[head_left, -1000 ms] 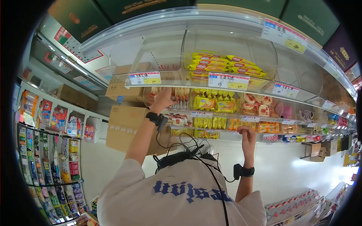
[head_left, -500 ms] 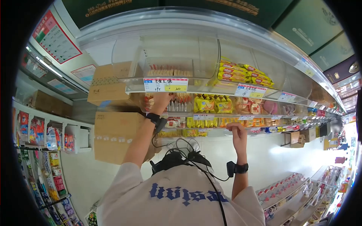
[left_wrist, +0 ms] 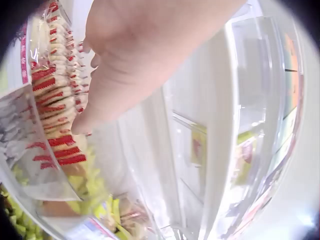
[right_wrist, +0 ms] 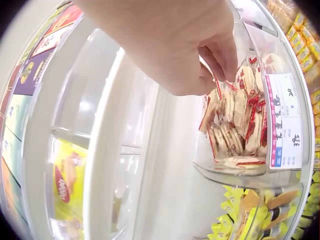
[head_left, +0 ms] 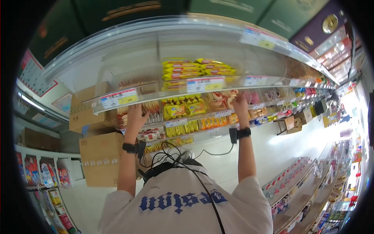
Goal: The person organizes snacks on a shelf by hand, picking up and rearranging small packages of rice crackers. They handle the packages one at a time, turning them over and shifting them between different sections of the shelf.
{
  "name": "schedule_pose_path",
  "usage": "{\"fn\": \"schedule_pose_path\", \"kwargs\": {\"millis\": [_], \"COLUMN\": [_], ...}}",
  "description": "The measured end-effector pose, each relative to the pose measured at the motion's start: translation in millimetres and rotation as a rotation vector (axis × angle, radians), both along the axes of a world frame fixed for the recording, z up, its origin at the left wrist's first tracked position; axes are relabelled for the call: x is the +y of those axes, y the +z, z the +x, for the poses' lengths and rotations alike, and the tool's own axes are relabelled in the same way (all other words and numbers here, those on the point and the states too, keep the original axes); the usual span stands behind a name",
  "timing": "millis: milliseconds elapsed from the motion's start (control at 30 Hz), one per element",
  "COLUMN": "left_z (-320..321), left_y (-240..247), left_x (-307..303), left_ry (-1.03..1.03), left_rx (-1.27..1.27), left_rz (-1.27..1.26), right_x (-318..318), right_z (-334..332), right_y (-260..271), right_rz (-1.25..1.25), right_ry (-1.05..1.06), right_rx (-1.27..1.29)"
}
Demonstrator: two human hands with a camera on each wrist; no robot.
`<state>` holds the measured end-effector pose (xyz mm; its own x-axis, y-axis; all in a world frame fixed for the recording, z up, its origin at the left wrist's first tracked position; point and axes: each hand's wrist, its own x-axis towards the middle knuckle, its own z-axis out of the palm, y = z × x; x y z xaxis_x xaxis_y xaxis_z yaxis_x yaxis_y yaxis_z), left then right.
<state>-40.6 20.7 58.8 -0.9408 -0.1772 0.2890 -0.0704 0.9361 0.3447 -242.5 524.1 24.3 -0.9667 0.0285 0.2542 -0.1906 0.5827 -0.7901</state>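
In the head view my left hand (head_left: 135,118) reaches under the price-tagged shelf edge to a row of wrapped biscuits (head_left: 152,113). Its thumb stands out to the side, while the other fingers are partly hidden by the shelf. The left wrist view has the thumb (left_wrist: 92,112) right at the red-edged wrappers (left_wrist: 60,142). Farther right on the same shelf, my right hand (head_left: 241,104) is over a bin of clear packets with red print (right_wrist: 231,117). Its curled fingers and thumb (right_wrist: 200,89) pinch the top edge of one packet there.
Yellow biscuit packs (head_left: 183,107) lie between the two hands. Above them, a clear-fronted shelf with yellow wafer packs (head_left: 182,71) overhangs both hands. Cardboard boxes (head_left: 100,156) are stacked at the left. A low rack of goods (head_left: 296,181) stands behind on the right.
My right hand has risen from below the shelves into the bin of red-printed packets. The left hand stays at the biscuit row, its thumb now spread. The head view has shifted.
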Motion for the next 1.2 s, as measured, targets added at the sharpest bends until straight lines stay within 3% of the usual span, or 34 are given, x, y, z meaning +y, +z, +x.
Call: {"fn": "schedule_pose_path", "kwargs": {"millis": [67,133,233,267,367,567,667,767,867,967,1067,1167,1200], "left_z": [10.8,19.7,33.3,36.7,40.3,33.2,23.4,13.8,2.7,-10.7,-20.0,-22.9,-29.1], "left_y": [34.5,55.5,89.6,98.6,122.7,128.0,115.3,112.0,106.4,95.6,78.1,86.8,82.5], "left_x": [28.5,52.1,83.5,94.9,121.9,153.5,166.5,180.8,193.0,201.1,213.9,227.1,223.8], "left_ry": [-0.081,-0.141,-0.279,-0.271,-0.253,-0.292,-0.335,-0.414,-0.434,-0.457,-0.471,-0.443,-0.489], "left_rx": [-0.010,-0.017,-0.031,-0.005,0.024,0.034,-0.062,-0.075,-0.167,-0.257,-0.115,-0.177,-0.137], "left_rz": [0.200,0.325,0.457,0.450,0.398,0.464,0.442,0.417,0.527,0.650,0.753,1.129,1.002], "right_x": [-9.2,-30.4,-36.2,-34.6,-23.2,-17.0,-15.0,-19.5,-16.9,-19.2,-32.3,-50.5,-56.0], "right_z": [-18.9,-4.2,-18.0,-22.4,-39.1,0.7,16.9,32.9,45.3,65.3,99.5,129.3,135.0], "right_y": [-21.3,2.6,12.3,8.1,-2.5,40.7,44.8,51.1,59.0,64.8,75.8,84.8,85.3], "right_rz": [0.151,0.492,0.775,0.738,0.749,0.346,-0.038,-0.564,-0.798,-0.910,-0.887,-0.876,-0.870], "right_ry": [0.000,-0.044,0.020,0.020,0.109,0.079,0.125,0.060,0.126,0.160,0.328,0.524,0.588], "right_rx": [0.089,0.005,0.092,0.193,0.112,0.333,0.258,-0.057,-0.138,-0.205,-0.310,-0.416,-0.445]}}
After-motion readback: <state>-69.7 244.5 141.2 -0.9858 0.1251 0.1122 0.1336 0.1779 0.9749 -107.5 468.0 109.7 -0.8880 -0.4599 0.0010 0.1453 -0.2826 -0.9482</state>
